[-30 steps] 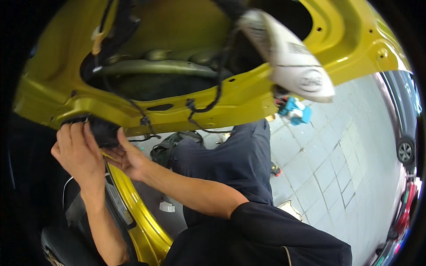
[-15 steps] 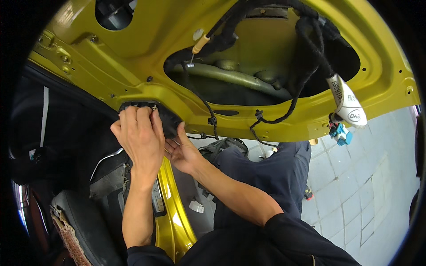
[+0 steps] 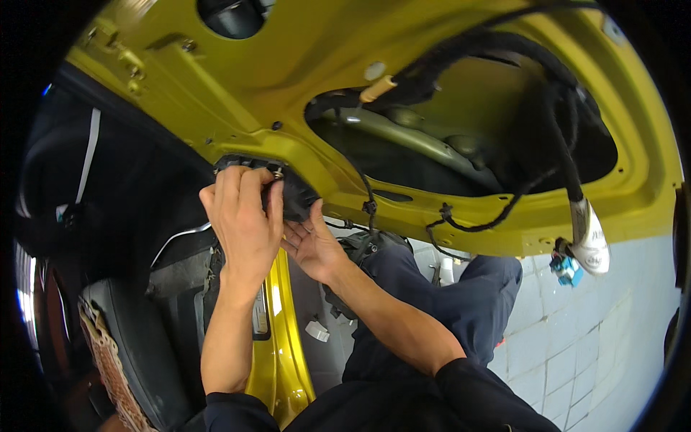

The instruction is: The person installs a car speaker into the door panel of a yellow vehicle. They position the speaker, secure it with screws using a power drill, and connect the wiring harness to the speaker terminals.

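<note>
The bare inner side of a yellow car door (image 3: pixel 237 86) spans the upper part of the view. At its lower left corner sits a black ribbed plastic part (image 3: pixel 299 196). My left hand (image 3: pixel 245 209) grips this part from above, fingers curled over its top edge beside a small metal fitting (image 3: pixel 278 173). From the right, my right hand (image 3: pixel 317 248) holds the lower corner, its thumb on the front face. The remaining right fingers are partly hidden behind the left hand and the part.
A black wiring harness (image 3: pixel 497 223) hangs across the door opening, ending in a white-wrapped length (image 3: pixel 589 237) and a blue connector (image 3: pixel 566 271). A yellow-handled tool (image 3: pixel 378 89) rests by the opening. Below are the yellow sill (image 3: pixel 284 345), a seat (image 3: pixel 140 345) and tiled floor (image 3: pixel 554 360).
The whole view has shifted, so the door and harness appear farther right and lower. Both hands keep their grip on the black plastic part. The hanging white-wrapped harness end tilts differently.
</note>
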